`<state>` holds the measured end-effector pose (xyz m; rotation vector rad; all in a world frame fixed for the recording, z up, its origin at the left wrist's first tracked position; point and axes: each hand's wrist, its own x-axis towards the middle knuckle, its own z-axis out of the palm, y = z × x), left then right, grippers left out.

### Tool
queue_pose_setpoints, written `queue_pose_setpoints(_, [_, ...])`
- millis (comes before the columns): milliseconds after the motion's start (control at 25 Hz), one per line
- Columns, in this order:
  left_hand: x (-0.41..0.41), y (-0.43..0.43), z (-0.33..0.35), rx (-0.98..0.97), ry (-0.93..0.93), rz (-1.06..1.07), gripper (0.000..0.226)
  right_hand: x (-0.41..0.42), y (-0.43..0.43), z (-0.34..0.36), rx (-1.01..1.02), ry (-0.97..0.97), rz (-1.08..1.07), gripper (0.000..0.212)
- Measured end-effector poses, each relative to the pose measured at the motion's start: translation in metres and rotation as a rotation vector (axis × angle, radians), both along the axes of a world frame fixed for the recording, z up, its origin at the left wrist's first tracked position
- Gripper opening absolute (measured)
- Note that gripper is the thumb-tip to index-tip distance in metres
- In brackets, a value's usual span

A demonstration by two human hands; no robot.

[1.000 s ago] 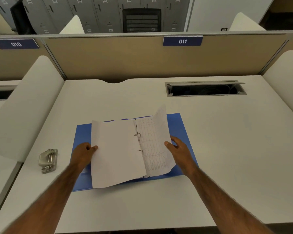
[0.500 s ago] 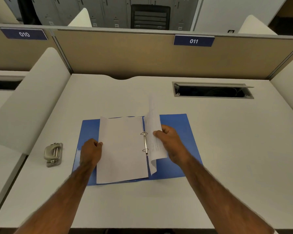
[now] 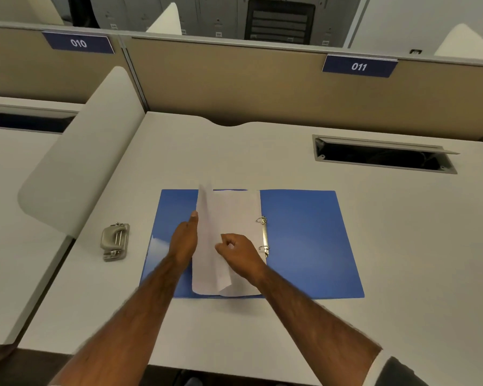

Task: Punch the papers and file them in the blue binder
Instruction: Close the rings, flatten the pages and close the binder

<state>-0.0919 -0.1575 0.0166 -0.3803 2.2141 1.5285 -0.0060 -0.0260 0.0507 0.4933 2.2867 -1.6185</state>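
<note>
The blue binder [image 3: 304, 240] lies open flat on the desk, its metal rings [image 3: 263, 235] shut through the white papers [image 3: 236, 211], which rest on the left cover. One sheet [image 3: 207, 268] curls upright over the stack's left half, bent along its length. My right hand [image 3: 236, 253] pinches this sheet near its middle. My left hand [image 3: 183, 240] sits at the stack's left edge, thumb up against the raised sheet; its fingers are hidden behind the paper. The binder's right cover is bare.
A grey metal hole punch [image 3: 115, 240] stands on the desk left of the binder. A cable slot [image 3: 382, 156] is sunk in the desk at the back right. A white rounded divider [image 3: 81, 151] rises on the left, and a beige partition [image 3: 234, 84] closes the back.
My right hand has swung the printed sheet from the binder's right side over the rings to the left, onto the stack. My left hand stayed at the stack's left edge.
</note>
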Motion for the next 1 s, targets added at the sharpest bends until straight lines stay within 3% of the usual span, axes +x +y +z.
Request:
queue_pose_setpoints(160, [0.005,-0.004,0.005,0.396,-0.278,-0.017,0.078,-0.004,0.0,-0.003,-0.008,0.006,-0.077,0.046])
queue_pose_setpoints(280, [0.007,0.0,0.013,0.501,-0.369,-0.02,0.09,-0.006,0.003,0.002,-0.037,-0.007,-0.099,0.056])
queue_pose_setpoints(360, [0.012,0.011,0.023,0.488,-0.31,-0.042,0.087,-0.007,0.005,0.006,-0.091,-0.001,-0.117,0.059])
queue_pose_setpoints(480, [0.029,0.033,0.034,0.461,-0.156,-0.055,0.069,-0.005,0.014,0.019,-0.231,0.049,-0.195,0.037])
queue_pose_setpoints(600, [0.05,0.06,0.047,0.477,-0.043,-0.078,0.052,0.002,0.034,0.031,-0.142,0.111,-0.285,0.034])
queue_pose_setpoints(800, [0.073,0.113,0.051,0.35,0.116,-0.275,0.044,0.02,0.104,0.051,-0.034,0.097,-0.448,0.019])
queue_pose_setpoints(1000, [0.089,0.132,0.007,-0.189,0.339,-0.651,0.059,0.046,0.18,0.056,-0.086,-0.029,-0.493,0.01])
